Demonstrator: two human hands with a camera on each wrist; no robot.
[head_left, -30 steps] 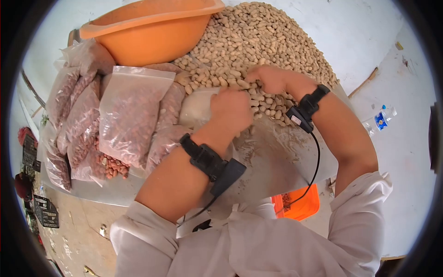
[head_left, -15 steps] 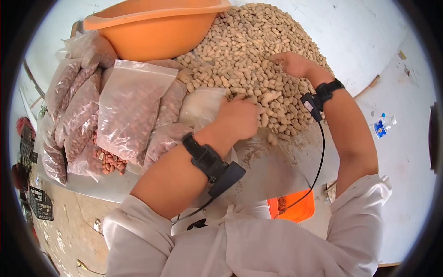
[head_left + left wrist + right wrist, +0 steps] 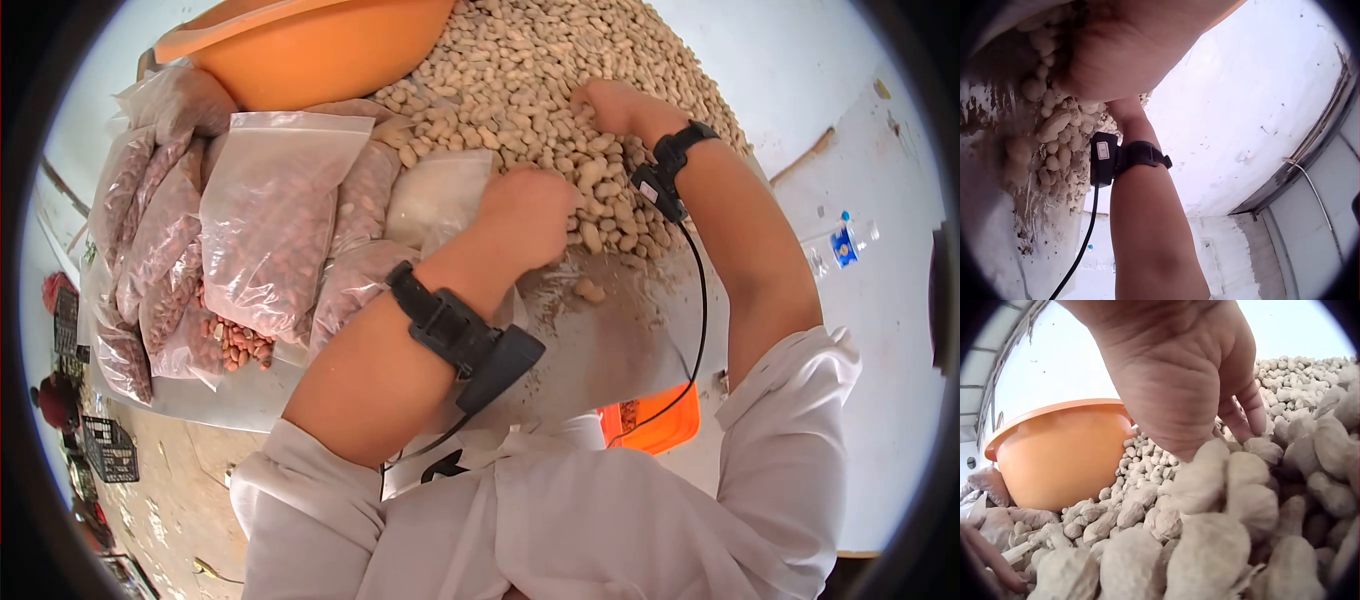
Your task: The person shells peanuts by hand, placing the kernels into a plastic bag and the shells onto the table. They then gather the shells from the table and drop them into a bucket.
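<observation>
A big heap of unshelled peanuts (image 3: 520,90) covers the back of the table (image 3: 640,330). My right hand (image 3: 622,105) reaches down into the heap, fingers bent loosely among the peanuts in the right wrist view; its fingertips touch the shells. My left hand (image 3: 530,215) is at the heap's near edge, back of the hand up, beside a pale, flat plastic bag (image 3: 435,200). Its fingertips are hidden in the head view, and I cannot tell whether they grip a peanut. One loose peanut (image 3: 589,290) lies on the table just in front of the heap.
Several clear bags of red peanut kernels (image 3: 280,220) stand at the left, with spilled kernels (image 3: 240,345) before them. An orange basin (image 3: 310,55) stands behind the bags. Below the table edge is an orange container (image 3: 655,420). A plastic bottle (image 3: 845,245) lies at the right.
My right hand has moved away from my left hand, farther back and right over the heap. My left hand stays at the near edge. One peanut now lies apart from the heap.
</observation>
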